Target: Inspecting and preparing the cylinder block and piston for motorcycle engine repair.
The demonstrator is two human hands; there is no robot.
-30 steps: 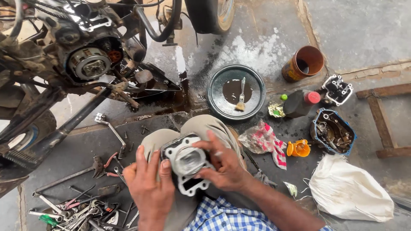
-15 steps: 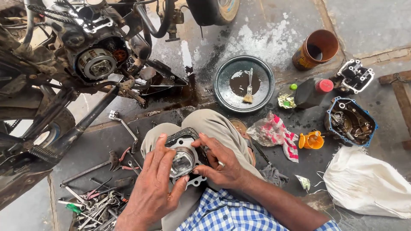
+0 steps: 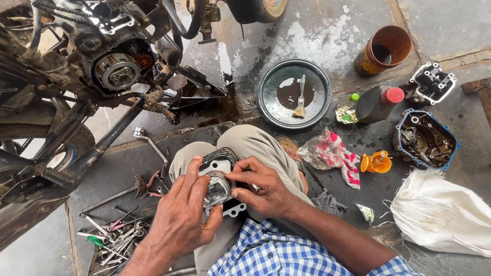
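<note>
Cylinder block (image 3: 221,168), black and finned, rests on the person's knee (image 3: 250,143), with a shiny piston (image 3: 216,190) sitting in its bore. The left hand (image 3: 179,217) cups the near side of the block, its fingers curled around the lower edge and the thumb pressed beside the piston. The right hand (image 3: 261,186) closes on the far side, fingertips pinching at the piston's rim.

Risks, as I judge them: the block is balanced on cloth over a knee, not on a firm surface, so a slip of either grip could tip it down toward the loose spanners and pliers (image 3: 115,237) lying left of the knee. Oily fingers would make that more likely. Pressing the piston unevenly could cock it in the bore and scuff the wall.

Containers, all placed from the knee: just beyond it sits a round dark pan (image 3: 271,110) holding a pool of brown oil and 1 small brush (image 3: 300,99). Farther right stands a rusty brown can (image 3: 384,48), open, with dark liquid inside. Near it is a dark bottle with a red cap (image 3: 378,102), closed. To the right lies a blue-edged engine cover (image 3: 427,138), cupped upward with small parts in it. A clear plastic bag (image 3: 330,153) with a red and white cloth lies close by, and a white sack (image 3: 442,214) beyond that, contents hidden.
</note>
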